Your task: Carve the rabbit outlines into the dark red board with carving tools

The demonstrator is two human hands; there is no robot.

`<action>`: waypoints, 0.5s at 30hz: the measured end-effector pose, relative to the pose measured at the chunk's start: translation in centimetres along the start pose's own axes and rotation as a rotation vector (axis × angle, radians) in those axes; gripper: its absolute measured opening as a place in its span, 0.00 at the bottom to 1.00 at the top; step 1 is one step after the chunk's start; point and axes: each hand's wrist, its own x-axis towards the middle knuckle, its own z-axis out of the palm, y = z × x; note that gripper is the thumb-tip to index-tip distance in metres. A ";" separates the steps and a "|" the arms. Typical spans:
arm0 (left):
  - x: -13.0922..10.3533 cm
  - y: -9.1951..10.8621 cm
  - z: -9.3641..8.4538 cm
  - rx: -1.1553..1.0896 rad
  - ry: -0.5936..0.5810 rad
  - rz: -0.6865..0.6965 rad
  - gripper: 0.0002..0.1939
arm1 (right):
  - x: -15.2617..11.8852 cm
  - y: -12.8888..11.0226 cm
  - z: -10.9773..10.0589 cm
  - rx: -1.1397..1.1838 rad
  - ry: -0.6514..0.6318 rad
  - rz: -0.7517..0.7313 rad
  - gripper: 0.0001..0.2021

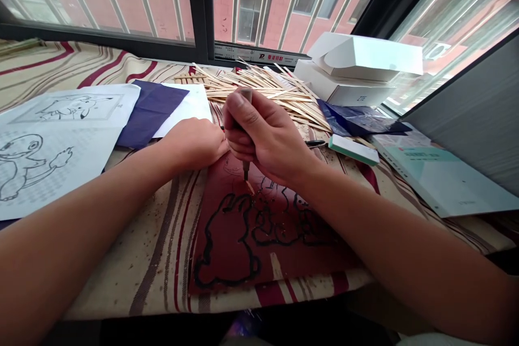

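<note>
My right hand point(263, 138) is wrapped round a carving gouge point(246, 167) held upright, its tip down on a dark red board point(227, 286). A light curl or fresh cut shows just beside the tip. Thick black outlines of cartoon figures run across the board, with fainter lines near its upper part. My left hand point(198, 140) rests at the board's upper left edge, close against the right hand. Its fingers are mostly hidden, so their grip cannot be made out. Part of the board lies under my right forearm.
Paper sheets with line drawings point(60, 146) lie at the left, beside dark blue carbon paper point(152, 108). Behind my hands is a heap of thin wooden sticks point(267, 86). White boxes point(352, 70), an eraser-like block point(353, 150), a pen point(315, 143) and a book point(454, 178) lie right.
</note>
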 end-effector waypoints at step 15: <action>0.0 0.0 0.3 0.002 -0.022 0.058 0.22 | 0.2 0.7 0.7 -0.072 0.142 0.010 0.22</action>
